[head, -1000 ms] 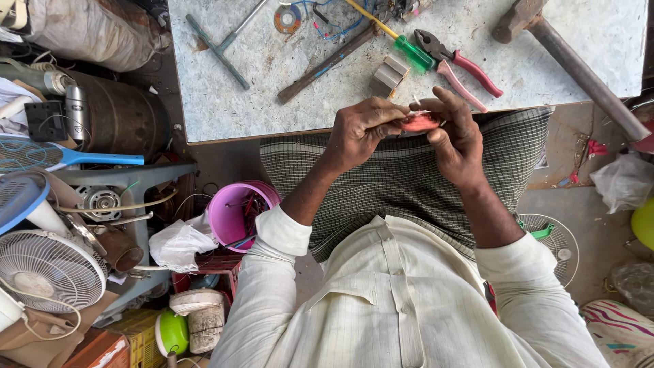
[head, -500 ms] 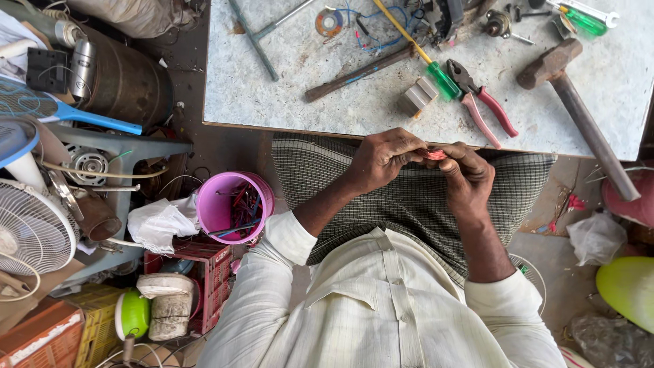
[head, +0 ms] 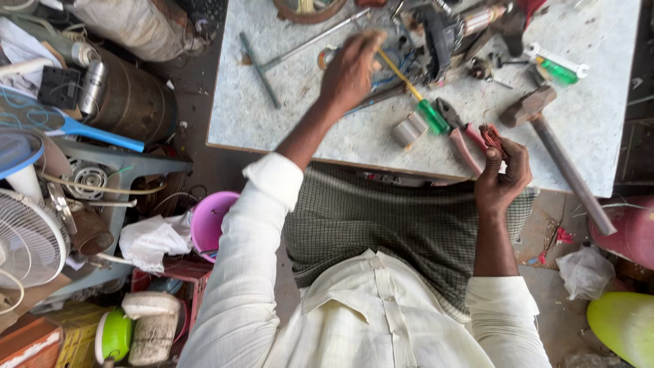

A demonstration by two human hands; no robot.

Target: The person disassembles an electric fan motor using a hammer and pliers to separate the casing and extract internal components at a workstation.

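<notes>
My left hand (head: pixel 351 68) reaches out over the grey worktable (head: pixel 286 129), its fingers closed around the yellow shaft of a green-handled screwdriver (head: pixel 429 114) near a roll of tape (head: pixel 325 57). My right hand (head: pixel 503 176) stays near the table's front edge and pinches a small reddish-brown part (head: pixel 492 138) between fingers and thumb. Red-handled pliers (head: pixel 460 136) lie just left of that hand, and a hammer (head: pixel 555 146) lies to its right.
Metal rods, a small grey block (head: pixel 407 129), a dark motor part (head: pixel 439 34) and another green-handled tool (head: pixel 558 68) litter the table. On the floor at left stand a pink bucket (head: pixel 208 221), a white fan (head: pixel 27 242), a dark metal drum (head: pixel 129 102) and crates.
My hands were together over my lap holding the small red part. Now my left hand has left it and reached forward onto the table; my right hand keeps the part.
</notes>
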